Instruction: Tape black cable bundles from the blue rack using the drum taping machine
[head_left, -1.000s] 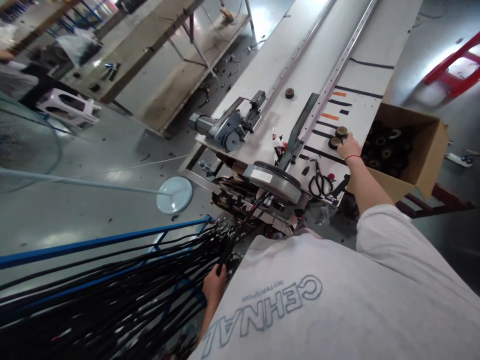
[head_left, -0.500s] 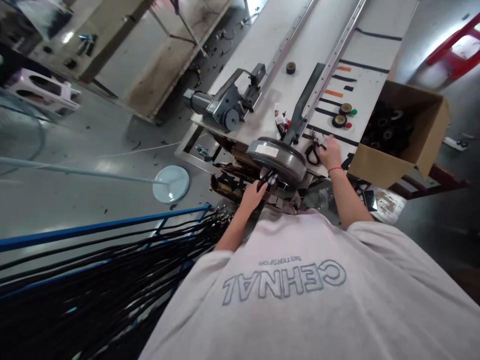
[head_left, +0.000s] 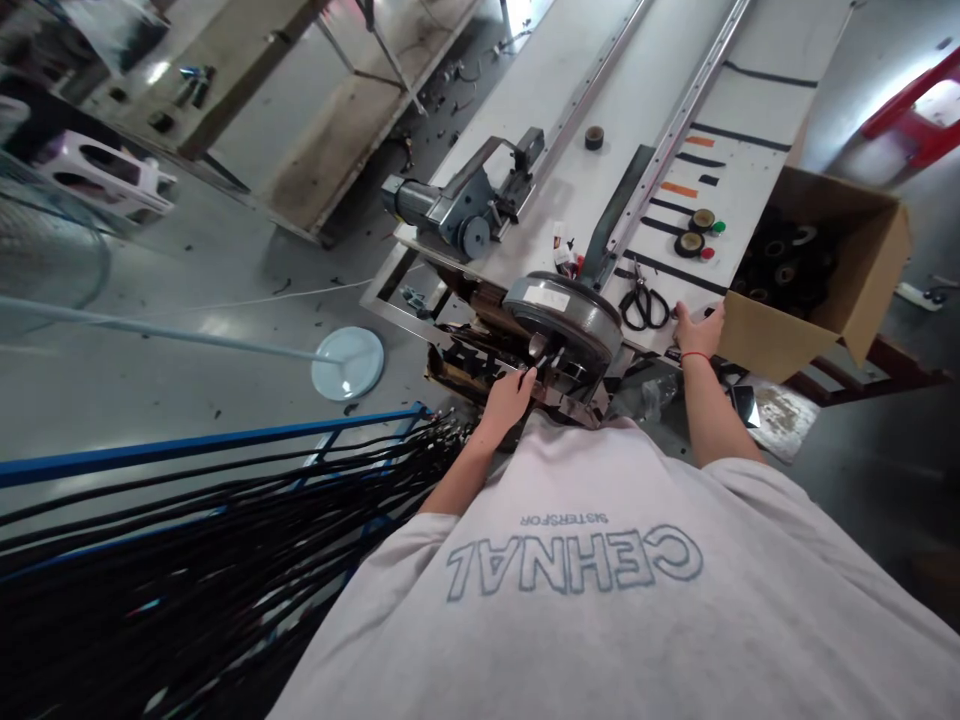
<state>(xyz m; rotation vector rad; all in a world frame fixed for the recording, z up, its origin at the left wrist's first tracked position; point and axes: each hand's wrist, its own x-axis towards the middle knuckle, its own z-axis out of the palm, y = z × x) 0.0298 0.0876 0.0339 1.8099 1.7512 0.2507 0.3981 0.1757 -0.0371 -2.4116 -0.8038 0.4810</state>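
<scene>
We are reading CEHNAL in large outlined capitals across the front of the pale shirt (head_left: 592,625), the letters appearing upside down from where we are looking. Beside that word, on the hem side, we are making out a smaller line, SISTERSFOR. On the round grey housing (head_left: 577,322) we are seeing a white label (head_left: 547,298), its print being too small to read.

What the left hand (head_left: 510,398) has is too small and hidden for me to tell. I can't tell if the right hand (head_left: 699,332) holds anything either. The rolls (head_left: 785,274) deep in the box (head_left: 772,335) are too dark to count. The long table (head_left: 791,40) gets cut off at the top, the red thing (head_left: 900,118) at the right, and the blurry black cords (head_left: 187,600) at the left
</scene>
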